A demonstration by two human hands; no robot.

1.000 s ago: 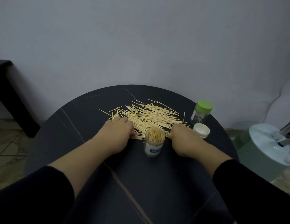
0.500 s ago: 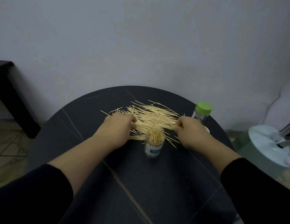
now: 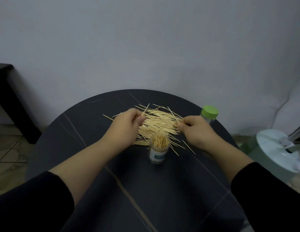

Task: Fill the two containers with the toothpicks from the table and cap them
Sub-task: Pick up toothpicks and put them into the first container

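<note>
A pile of loose toothpicks (image 3: pixel 160 122) lies spread on the round dark table (image 3: pixel 95 164). In front of the pile stands an uncapped clear container (image 3: pixel 159 150), packed with upright toothpicks. My left hand (image 3: pixel 125 126) hovers at the pile's left side, pinching a few toothpicks that stick up from its fingertips. At the pile's right side my right hand (image 3: pixel 194 129) pinches toothpicks between thumb and fingers. Behind my right hand stands a second clear container with a green cap (image 3: pixel 209 113). My right hand hides the white cap.
A pale green lidded bin (image 3: pixel 278 153) stands on the floor right of the table. A dark piece of furniture (image 3: pixel 7 97) is at the far left. A grey wall rises just behind the table.
Both hands have lifted off the table and moved back over the pile, closing on toothpicks. The white cap, visible a second ago, is now hidden by my right hand.
</note>
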